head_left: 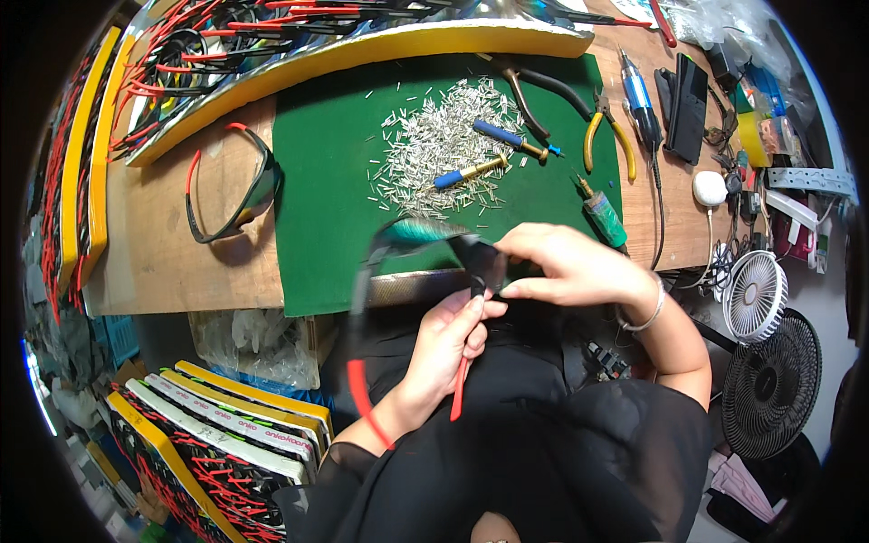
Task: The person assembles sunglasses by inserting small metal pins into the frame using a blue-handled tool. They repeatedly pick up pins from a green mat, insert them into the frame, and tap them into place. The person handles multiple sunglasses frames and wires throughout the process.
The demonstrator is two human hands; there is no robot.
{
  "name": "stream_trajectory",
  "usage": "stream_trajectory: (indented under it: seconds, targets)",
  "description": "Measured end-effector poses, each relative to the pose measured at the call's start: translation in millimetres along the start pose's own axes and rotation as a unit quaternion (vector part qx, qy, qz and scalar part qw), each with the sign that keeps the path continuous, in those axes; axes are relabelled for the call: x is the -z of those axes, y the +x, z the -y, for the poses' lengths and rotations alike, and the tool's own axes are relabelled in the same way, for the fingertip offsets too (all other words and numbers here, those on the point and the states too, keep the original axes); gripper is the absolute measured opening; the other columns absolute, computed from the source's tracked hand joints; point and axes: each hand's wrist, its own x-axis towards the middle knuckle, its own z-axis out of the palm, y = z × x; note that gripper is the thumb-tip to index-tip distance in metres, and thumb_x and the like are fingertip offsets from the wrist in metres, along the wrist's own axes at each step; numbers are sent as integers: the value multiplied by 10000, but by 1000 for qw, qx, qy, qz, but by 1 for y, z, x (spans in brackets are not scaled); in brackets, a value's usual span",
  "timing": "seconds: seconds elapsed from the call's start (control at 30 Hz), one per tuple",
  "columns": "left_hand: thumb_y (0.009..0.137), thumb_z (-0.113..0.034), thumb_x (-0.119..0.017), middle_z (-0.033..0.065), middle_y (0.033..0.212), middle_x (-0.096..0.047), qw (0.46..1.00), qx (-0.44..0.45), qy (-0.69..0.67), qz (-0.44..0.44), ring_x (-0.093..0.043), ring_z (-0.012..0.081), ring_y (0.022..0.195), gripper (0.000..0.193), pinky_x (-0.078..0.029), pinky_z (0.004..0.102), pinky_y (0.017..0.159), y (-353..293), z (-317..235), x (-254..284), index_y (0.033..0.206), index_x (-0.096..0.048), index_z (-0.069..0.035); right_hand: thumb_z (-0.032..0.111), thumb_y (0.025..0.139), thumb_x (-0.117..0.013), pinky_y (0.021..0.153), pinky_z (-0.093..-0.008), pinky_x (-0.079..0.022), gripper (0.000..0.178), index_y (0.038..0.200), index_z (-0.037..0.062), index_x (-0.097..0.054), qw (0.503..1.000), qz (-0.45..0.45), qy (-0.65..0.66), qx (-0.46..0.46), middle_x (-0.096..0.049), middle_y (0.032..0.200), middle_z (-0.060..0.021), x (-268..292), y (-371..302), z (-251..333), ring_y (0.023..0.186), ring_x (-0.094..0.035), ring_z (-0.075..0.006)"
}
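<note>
A pair of dark sunglasses (pixel 398 237) with red temple tips is held above my lap at the near edge of the green mat (pixel 326 208). My left hand (pixel 450 330) is closed around one temple close to the hinge, its red tip sticking out below. The other temple hangs to the left, blurred by motion. My right hand (pixel 566 262) pinches the dark frame at the right lens, thumb and fingers near the hinge. Beyond the glasses lies a heap of small silvery pins (pixel 421 136). Two blue-handled hand drivers (pixel 471 170) rest on it.
Another pair of sunglasses (pixel 240 195) sits on the wood at left. Yellow-edged trays (pixel 362 68) of glasses stand behind and lower left. Right of the heap are yellow-handled cutters (pixel 593 136), a green-handled tool (pixel 602 215), a blue electric screwdriver (pixel 640 100) and fans (pixel 756 294).
</note>
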Motion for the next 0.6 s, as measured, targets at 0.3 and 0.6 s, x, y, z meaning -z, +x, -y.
stream_trajectory:
  seconds: [0.3,0.6]
  targets:
    - [909,-115,-469,80,905,-627,998,44,-46,-4,-378,18,482,148,-308,145,416,4,6,2,988,-543,-15,100,722,-567,662,-341,-445,111,821,52,-556,893,-268,-341,119,-525,770,-73,-1,69,-23,757,-532,-233]
    - [903,-137,-480,73,921,-634,999,43,-15,-19,-363,16,484,197,-297,150,429,4,6,3,1029,-543,0,67,754,-591,666,-329,-453,173,909,38,-520,896,-299,-315,90,-563,827,-110,-1,61,-20,746,-557,-257]
